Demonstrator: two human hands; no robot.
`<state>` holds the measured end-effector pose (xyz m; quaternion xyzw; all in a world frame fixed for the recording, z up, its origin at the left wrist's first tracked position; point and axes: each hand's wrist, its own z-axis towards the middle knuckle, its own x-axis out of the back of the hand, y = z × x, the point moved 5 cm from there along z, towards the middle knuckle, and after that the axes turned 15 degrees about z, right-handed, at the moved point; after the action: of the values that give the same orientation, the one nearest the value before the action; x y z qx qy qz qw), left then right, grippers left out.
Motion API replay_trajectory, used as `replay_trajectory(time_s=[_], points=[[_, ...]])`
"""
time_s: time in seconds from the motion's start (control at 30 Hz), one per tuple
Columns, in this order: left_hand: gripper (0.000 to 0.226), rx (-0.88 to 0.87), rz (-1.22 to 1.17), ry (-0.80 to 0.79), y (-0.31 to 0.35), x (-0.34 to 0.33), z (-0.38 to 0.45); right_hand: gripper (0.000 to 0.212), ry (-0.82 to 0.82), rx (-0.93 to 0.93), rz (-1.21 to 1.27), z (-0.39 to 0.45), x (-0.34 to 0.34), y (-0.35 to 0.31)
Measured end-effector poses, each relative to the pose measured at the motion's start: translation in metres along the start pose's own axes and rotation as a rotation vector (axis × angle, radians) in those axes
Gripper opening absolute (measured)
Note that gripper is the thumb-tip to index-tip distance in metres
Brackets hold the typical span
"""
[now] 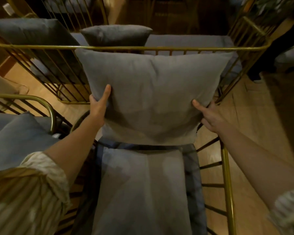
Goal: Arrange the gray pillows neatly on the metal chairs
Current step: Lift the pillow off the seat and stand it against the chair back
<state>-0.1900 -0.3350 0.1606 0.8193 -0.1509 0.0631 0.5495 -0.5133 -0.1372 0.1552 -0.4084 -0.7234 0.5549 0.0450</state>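
Both hands, left hand [99, 106] and right hand [209, 116], grip the gray pillow [151, 92] upright on the near chair [227, 175]; seating it squarely remains.

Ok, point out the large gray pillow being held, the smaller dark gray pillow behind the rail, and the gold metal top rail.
large gray pillow [153, 92]: head view, centre of its face.
smaller dark gray pillow [115, 35]: head view, middle.
gold metal top rail [176, 48]: head view, horizontal bar.

- A large gray pillow [149, 92] fills the middle of the frame, upright on the metal chair [227, 184].
- The left hand [98, 106] grips its lower left edge, the right hand [209, 116] its lower right corner.
- A gray seat cushion [141, 192] lies below.
- A smaller gray pillow [115, 35] sits at upper centre behind a gold rail [41, 46].
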Motion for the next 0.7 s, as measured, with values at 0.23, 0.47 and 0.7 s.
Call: replay_trajectory(time_s=[0.23, 0.47, 0.7], points=[[0.093, 0.029, 0.031, 0.004, -0.049, 0.010, 0.015, 0.119, 0.060, -0.046, -0.144, 0.012, 0.021, 0.057], [0.111, 0.129, 0.108, -0.044, -0.101, 0.011, 0.011, 0.082, 0.130, -0.001, -0.376, 0.019, 0.035, 0.112], [0.102, 0.247, 0.155, -0.034, -0.100, 0.009, 0.005, 0.077, 0.206, 0.000, -0.490, 0.011, 0.030, 0.114]])
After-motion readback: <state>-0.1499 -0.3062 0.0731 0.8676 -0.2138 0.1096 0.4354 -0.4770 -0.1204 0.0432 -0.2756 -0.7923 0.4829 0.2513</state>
